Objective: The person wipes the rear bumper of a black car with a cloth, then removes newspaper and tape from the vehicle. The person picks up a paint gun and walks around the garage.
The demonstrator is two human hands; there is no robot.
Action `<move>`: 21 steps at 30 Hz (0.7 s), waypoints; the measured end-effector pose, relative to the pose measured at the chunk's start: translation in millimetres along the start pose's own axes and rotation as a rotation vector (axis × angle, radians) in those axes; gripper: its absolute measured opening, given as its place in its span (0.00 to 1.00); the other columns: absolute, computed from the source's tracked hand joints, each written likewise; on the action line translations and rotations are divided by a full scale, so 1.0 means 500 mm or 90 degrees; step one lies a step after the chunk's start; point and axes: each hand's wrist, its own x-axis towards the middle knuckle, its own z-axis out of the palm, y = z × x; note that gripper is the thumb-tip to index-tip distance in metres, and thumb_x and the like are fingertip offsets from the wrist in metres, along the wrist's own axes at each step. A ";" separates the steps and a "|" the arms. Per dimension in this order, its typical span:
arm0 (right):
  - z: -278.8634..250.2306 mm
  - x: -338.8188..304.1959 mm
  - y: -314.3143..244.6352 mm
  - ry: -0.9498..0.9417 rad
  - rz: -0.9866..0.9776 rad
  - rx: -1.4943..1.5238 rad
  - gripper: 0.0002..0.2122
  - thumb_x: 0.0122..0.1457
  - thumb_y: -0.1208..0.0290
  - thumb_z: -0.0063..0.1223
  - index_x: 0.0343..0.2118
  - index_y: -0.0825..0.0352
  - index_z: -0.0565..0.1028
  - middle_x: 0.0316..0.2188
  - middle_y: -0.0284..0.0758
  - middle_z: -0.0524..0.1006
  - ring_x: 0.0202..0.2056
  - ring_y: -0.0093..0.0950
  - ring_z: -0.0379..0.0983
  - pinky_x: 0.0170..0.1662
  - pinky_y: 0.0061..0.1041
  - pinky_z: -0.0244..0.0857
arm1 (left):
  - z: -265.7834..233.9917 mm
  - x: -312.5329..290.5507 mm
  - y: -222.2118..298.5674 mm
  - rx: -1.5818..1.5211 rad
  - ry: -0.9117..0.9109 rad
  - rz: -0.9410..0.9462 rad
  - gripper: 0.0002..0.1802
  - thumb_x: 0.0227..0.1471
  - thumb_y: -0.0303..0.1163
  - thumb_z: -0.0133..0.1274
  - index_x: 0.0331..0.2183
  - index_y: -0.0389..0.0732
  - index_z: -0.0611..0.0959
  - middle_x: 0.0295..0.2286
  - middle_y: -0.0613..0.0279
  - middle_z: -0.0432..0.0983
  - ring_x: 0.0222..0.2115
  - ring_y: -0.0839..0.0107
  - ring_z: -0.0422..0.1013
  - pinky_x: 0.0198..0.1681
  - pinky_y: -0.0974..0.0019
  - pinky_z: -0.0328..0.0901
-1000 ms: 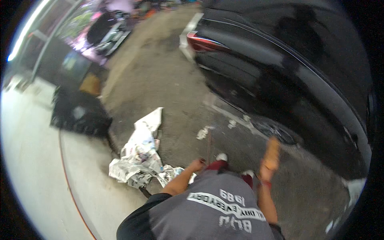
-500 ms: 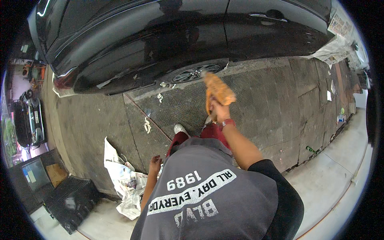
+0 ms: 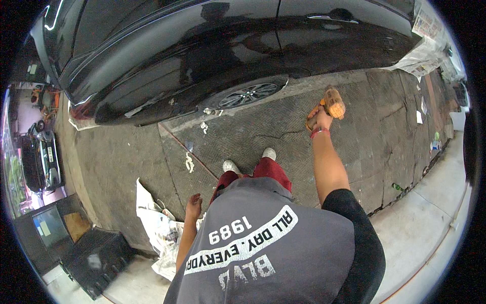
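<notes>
My right hand (image 3: 322, 120) is wrapped round the handle of an orange heat gun (image 3: 334, 104), held out on a stretched arm over the floor, to the right of the car's wheel (image 3: 248, 95). A thin dark cord (image 3: 278, 136) trails from the tool to the left. The glossy black car (image 3: 212, 61) stands in front of me, and the heat gun is apart from it. My left hand (image 3: 193, 206) hangs low beside my body with its fingers loosely apart; nothing shows in it. Crumpled white paper sheets (image 3: 161, 228) lie just left of that hand.
Dark ribbed matting (image 3: 223, 144) covers the floor, with scraps of peeled tape (image 3: 189, 162) on it. Newspaper masking (image 3: 425, 40) covers part of the car's right end. A black crate (image 3: 98, 261) stands at lower left, another vehicle (image 3: 43, 154) farther off, a pale ledge (image 3: 420, 223) at right.
My right hand has swung the heat gun to the right, away from the wheel, with the arm more outstretched. My left hand stays low at my side.
</notes>
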 end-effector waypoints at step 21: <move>0.342 -0.723 0.235 -0.883 -0.231 -0.528 0.28 0.64 0.50 0.57 0.60 0.66 0.72 0.58 0.43 0.75 0.60 0.42 0.71 0.62 0.36 0.65 | -0.011 0.008 -0.156 -0.057 -0.032 -0.100 0.22 0.58 0.38 0.58 0.50 0.34 0.82 0.42 0.46 0.83 0.44 0.57 0.80 0.48 0.59 0.72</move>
